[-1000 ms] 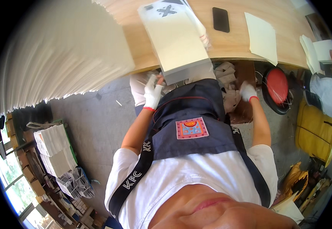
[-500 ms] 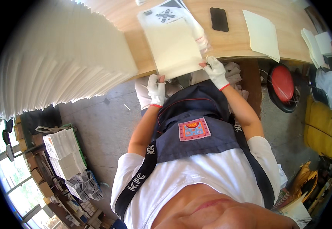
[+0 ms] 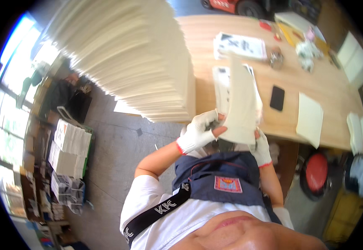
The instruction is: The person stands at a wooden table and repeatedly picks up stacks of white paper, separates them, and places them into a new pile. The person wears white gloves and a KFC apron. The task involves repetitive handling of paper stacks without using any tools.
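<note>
Cream paper sheets (image 3: 243, 110) stand raised and bowed above the near table edge, blurred by motion. My left hand (image 3: 199, 131), in a white glove with bare fingertips, is curled at their lower left edge, thumb on the near side. At the lower right edge, my right hand (image 3: 262, 150), gloved alike, pinches the sheets; part of its fingers is hidden behind them. Behind the raised paper lie printed sheets (image 3: 222, 89) on the table, partly covered from sight.
A tall stack of cream paper (image 3: 135, 62) rises at the left of the wooden table (image 3: 202, 46). To the right are a black phone (image 3: 277, 98), loose paper (image 3: 310, 118) and a glass jar (image 3: 276, 60). A red round stool (image 3: 316, 171) stands below the table's right side.
The cream sheets have come up from lying flat to a raised, bowed position. My hands are closer together, and the view has turned leftward, showing more of the table's far side.
</note>
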### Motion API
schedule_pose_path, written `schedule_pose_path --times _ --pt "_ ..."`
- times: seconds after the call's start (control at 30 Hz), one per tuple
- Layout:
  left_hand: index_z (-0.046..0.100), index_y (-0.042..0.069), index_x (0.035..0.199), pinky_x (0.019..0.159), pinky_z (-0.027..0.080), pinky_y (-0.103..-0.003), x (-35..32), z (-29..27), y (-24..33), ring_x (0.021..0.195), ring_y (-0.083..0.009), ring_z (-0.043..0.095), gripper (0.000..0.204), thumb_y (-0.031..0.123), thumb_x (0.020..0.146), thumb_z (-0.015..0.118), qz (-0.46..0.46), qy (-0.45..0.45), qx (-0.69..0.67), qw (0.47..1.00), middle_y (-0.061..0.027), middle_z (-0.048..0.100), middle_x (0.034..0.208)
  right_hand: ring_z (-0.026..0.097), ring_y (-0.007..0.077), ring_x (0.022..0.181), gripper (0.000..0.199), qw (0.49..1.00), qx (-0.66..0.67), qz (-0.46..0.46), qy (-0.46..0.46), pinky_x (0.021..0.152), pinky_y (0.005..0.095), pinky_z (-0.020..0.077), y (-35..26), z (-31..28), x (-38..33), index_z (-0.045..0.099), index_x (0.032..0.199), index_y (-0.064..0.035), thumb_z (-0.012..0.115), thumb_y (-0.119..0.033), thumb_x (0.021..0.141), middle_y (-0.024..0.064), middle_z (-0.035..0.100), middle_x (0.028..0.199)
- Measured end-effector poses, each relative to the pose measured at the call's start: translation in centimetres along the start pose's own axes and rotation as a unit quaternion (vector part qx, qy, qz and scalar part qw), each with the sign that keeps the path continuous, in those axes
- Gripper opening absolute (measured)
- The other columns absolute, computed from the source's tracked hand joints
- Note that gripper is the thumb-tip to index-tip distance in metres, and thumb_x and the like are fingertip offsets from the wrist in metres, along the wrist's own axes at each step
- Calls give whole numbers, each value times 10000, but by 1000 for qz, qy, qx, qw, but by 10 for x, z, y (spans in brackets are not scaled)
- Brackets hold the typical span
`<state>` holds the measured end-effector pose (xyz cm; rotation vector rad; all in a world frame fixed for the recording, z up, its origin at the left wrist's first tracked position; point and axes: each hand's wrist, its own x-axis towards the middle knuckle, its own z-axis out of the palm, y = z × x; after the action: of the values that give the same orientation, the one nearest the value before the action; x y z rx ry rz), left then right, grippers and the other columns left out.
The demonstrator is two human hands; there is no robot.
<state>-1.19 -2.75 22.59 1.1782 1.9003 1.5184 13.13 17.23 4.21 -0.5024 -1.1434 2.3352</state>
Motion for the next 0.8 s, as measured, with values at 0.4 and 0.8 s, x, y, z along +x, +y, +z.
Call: schedule_pose_path --times 0.4,0.8 --pt "462 63 1249 729 427 -232 8 -224 250 898 -125 503 445 121 828 594 307 355 404 786 -42 538 979 441 55 384 217 907 -16 -216 -361 310 169 364 -281 390 68 533 815 -83 594 -282 876 -25 503 543" --pt "524 29 1207 918 448 -309 7 -302 186 1128 -246 521 328 31 880 491 334 447 487 672 -119 547 1208 480 66 457 232 917 -125 -22 -379 329 182 353 -269 321 137 555 821 -117 470 -293 946 -19 548 615"
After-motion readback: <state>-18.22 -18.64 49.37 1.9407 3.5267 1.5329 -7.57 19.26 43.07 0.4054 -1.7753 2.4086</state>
